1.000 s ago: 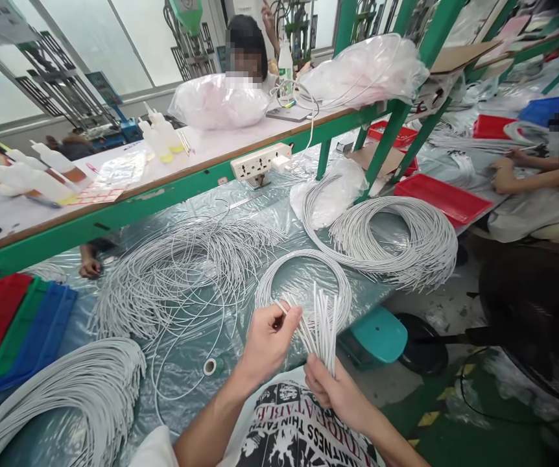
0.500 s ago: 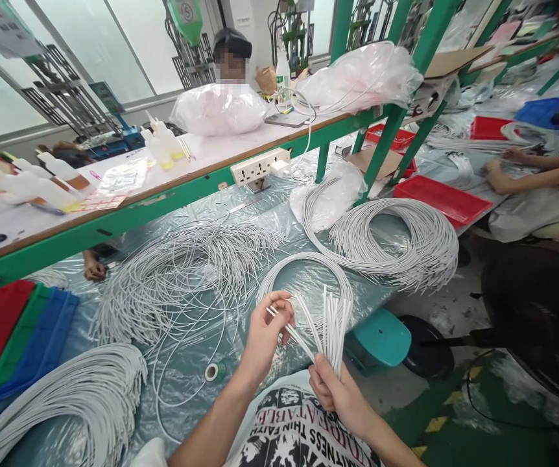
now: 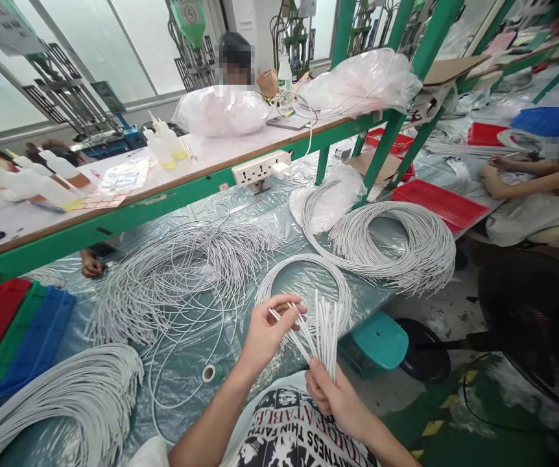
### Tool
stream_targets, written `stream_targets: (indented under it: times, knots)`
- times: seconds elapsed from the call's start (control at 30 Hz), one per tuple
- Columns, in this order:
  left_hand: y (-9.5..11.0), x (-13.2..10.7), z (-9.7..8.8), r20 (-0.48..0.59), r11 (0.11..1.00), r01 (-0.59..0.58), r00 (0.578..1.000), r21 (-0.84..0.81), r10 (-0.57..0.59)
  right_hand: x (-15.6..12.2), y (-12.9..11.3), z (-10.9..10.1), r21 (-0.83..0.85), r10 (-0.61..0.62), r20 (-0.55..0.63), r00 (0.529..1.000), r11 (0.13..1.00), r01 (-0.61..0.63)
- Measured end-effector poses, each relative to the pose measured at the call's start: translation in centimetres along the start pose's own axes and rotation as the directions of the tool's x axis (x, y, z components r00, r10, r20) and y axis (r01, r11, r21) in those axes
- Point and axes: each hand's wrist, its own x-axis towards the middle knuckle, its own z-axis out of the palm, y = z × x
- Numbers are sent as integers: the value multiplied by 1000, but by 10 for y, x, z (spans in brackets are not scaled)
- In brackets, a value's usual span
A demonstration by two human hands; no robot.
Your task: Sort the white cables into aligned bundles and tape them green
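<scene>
At the far left edge of the table, a stack of red, green and blue trays (image 3: 11,337) is seen, with a fanned bundle of white cables (image 3: 80,395) lying in front of it on the plastic sheet (image 3: 260,220). Further right, a loose tangle of white cables (image 3: 177,272) is spread over the sheet, and a small roll of tape (image 3: 210,373) lies near the table's front edge. The left hand (image 3: 266,334) is raised just above that edge, its thumb and fingertips pinched on the ends of a few white cables (image 3: 279,318). Directly to its right, a cable bundle (image 3: 325,331) is held upright, fanned at the top; its loop (image 3: 303,272) is laid flat on the sheet behind both hands. The right hand (image 3: 333,395) is closed around the lower part of this bundle, below and to the right of the left hand, close to the printed shirt (image 3: 289,428). Beyond the bundle, a large coil of white cables (image 3: 406,246) rests at the table's right end. A teal stool (image 3: 377,340) stands beneath the table edge. At the far right, another person's arms (image 3: 523,181) are placed by a red tray (image 3: 438,201).
</scene>
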Motion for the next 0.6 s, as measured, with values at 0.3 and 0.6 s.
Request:
stream_targets:
  times: [0.3, 0.6]
  knots:
    - [-8, -2, 7, 39, 855, 199, 978, -478, -206, 2, 3, -5, 10, -15, -26, 1000, 1000, 15]
    - [-5, -5, 26, 112, 921, 204, 978, -331, -176, 0, 2, -2, -29, -28, 15, 999, 999, 29]
